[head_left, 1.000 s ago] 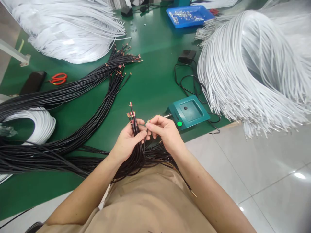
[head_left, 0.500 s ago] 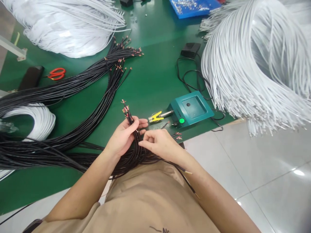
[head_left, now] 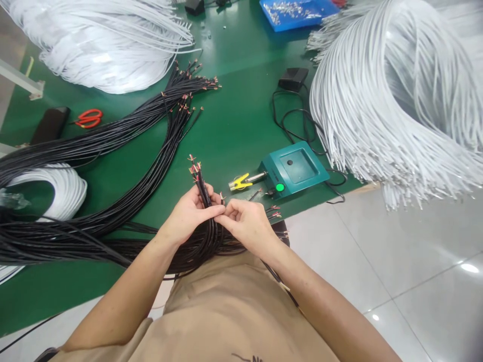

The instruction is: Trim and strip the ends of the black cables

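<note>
Two hands meet near the lap. The left hand (head_left: 188,215) grips many black wires (head_left: 205,195) upright, maybe to line up their ends; the right hand (head_left: 247,223) seems to pinch one black wire (head_left: 222,201) beside them. Farther off: one green box (head_left: 278,171), one pair of red scissors (head_left: 89,118), one blue tray (head_left: 289,26).

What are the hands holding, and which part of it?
The left hand grips a bunch of black cables just below their stripped ends. The right hand pinches near one cable's end beside the bunch.
</note>
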